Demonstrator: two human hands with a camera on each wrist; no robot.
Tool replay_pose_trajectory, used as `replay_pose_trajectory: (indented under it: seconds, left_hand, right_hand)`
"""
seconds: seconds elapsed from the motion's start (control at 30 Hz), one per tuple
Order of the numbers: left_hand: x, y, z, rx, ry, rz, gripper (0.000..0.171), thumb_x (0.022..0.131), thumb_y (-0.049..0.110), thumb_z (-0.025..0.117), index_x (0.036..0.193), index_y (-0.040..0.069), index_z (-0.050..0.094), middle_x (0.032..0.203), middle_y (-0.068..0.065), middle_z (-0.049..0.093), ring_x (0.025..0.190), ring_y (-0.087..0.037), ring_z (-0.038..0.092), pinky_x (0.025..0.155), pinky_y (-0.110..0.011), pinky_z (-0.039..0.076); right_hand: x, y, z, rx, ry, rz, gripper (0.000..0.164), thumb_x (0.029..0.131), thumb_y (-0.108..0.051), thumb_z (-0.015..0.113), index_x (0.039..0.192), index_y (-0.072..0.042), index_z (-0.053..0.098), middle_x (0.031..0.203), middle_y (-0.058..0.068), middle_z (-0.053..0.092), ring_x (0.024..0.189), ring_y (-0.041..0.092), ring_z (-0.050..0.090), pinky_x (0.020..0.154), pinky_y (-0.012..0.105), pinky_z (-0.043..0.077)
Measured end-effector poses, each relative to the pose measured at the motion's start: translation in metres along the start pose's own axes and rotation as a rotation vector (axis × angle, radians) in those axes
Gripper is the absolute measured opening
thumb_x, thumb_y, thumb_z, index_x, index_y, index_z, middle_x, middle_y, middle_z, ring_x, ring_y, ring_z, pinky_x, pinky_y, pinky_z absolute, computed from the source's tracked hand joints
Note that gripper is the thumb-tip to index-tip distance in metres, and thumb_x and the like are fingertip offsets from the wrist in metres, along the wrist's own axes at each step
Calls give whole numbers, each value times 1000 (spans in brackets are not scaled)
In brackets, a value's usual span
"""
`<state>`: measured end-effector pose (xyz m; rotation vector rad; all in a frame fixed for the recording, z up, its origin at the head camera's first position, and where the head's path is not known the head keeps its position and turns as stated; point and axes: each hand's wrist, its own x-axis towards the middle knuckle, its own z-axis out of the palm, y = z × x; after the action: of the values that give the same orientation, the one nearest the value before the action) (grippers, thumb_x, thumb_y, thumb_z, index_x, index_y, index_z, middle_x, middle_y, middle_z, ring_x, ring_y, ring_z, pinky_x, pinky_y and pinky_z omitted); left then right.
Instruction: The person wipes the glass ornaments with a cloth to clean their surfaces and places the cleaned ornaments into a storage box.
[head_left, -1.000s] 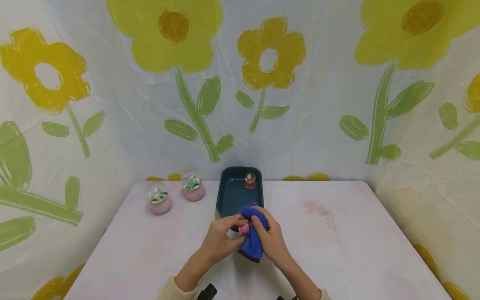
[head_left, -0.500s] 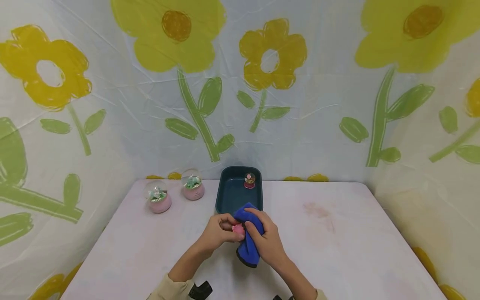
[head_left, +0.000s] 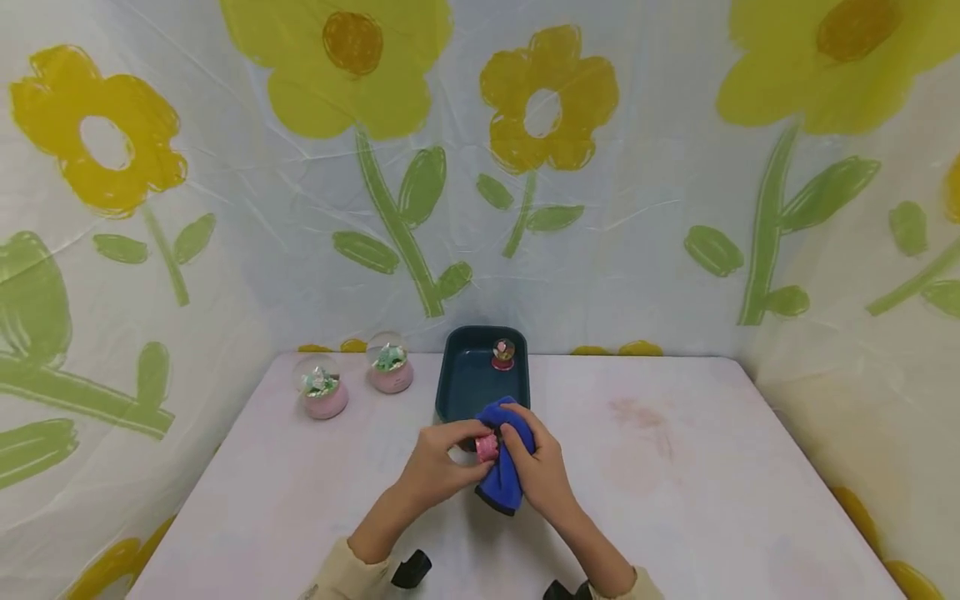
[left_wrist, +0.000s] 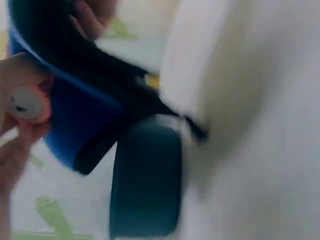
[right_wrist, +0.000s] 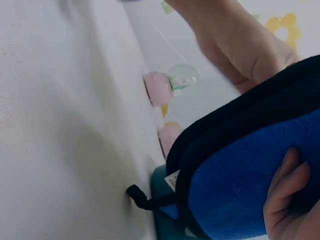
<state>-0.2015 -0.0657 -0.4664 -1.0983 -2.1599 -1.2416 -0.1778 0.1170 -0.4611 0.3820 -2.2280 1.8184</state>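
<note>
Between thumb and fingers my left hand [head_left: 438, 465] pinches a small snow globe by its pink base [head_left: 487, 447]. The round underside of the base [left_wrist: 27, 104] shows in the left wrist view. A blue cloth with black edging [head_left: 501, 490] is bunched in my right hand [head_left: 543, 468], which grips it against the globe's other end, so the glass is hidden. In the right wrist view the cloth [right_wrist: 240, 180] hangs down in a fold with a black loop.
A dark teal tray [head_left: 459, 392] stands just beyond my hands. Another small snow globe [head_left: 503, 354] with a red base sits inside it. Two larger snow globes with pink bases [head_left: 326, 402] [head_left: 392, 377] stand to its left on the pale table [head_left: 675, 483].
The small globe's base has turned in my left fingers, and the cloth has shifted against it. Both hands moved slightly left, then back right. The tray and other globes stay put.
</note>
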Motion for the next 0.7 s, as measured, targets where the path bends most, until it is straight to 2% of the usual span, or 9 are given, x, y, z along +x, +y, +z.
replay_pose_trajectory:
  seconds: [0.07, 0.1, 0.13, 0.17, 0.23, 0.3, 0.43, 0.57, 0.7]
  left_hand:
    - [5, -3, -1, 215, 3, 251, 40, 69, 6, 87, 107, 3, 71, 103, -8, 71, 92, -15, 68, 80, -25, 53]
    - [6, -4, -1, 308, 10, 355, 41, 69, 7, 87, 107, 1, 71, 103, -9, 71, 93, -16, 68, 82, -26, 53]
    - [7, -5, -1, 376, 23, 429, 42, 69, 8, 87, 107, 0, 71, 103, -10, 71, 94, -18, 68, 84, -28, 52]
    - [7, -6, -1, 417, 38, 475, 43, 68, 8, 88, 107, -1, 72, 102, -11, 71, 93, -19, 68, 84, -29, 52]
    - [5, -7, 0, 420, 45, 491, 43, 68, 8, 88, 107, -1, 72, 102, -11, 71, 93, -20, 68, 84, -29, 52]
    - [0, -8, 1, 340, 41, 427, 42, 67, 6, 87, 106, 0, 72, 102, -10, 71, 94, -18, 68, 84, -28, 52]
    - [-10, -7, 5, 83, 26, 205, 40, 65, 3, 87, 102, 5, 71, 98, -6, 72, 83, -11, 68, 73, -21, 54]
    - [-11, -3, 6, -162, 33, -44, 33, 65, -2, 85, 95, 3, 70, 86, -7, 72, 66, -16, 67, 59, -24, 55]
    - [-7, 1, 3, -464, 8, -338, 28, 70, -7, 81, 95, -6, 69, 84, -12, 71, 69, -21, 70, 62, -33, 57]
  right_hand:
    - [1, 1, -1, -4, 9, 9, 32, 99, -22, 58, 130, -17, 59, 128, 9, 60, 110, 30, 60, 88, 50, 50]
    - [1, 0, -1, -15, 11, 17, 31, 99, -24, 58, 130, -18, 59, 127, 9, 61, 109, 29, 60, 87, 50, 50]
    - [1, 0, -1, -30, 12, 22, 32, 99, -26, 58, 130, -18, 59, 126, 9, 61, 108, 29, 61, 87, 50, 51]
    - [1, 0, -1, -47, 16, 21, 32, 99, -28, 58, 130, -19, 59, 126, 9, 61, 108, 28, 61, 86, 49, 51]
    - [-1, 2, 0, -88, 22, 7, 33, 98, -30, 59, 129, -21, 60, 122, 8, 62, 105, 27, 62, 84, 48, 52]
    - [-3, 3, 1, -129, 27, -24, 32, 97, -31, 60, 128, -22, 61, 118, 8, 63, 102, 26, 63, 82, 48, 53]
    - [-10, 8, 3, -244, 25, -109, 32, 96, -31, 63, 127, -27, 61, 112, 4, 63, 98, 21, 64, 79, 44, 55]
    - [-13, 9, 2, -379, 24, -213, 35, 95, -32, 64, 129, -29, 59, 112, 2, 59, 96, 19, 63, 75, 40, 56]
    - [-12, 5, -1, -429, 31, -307, 38, 93, -29, 66, 131, -27, 58, 114, 4, 58, 95, 20, 63, 74, 40, 56]
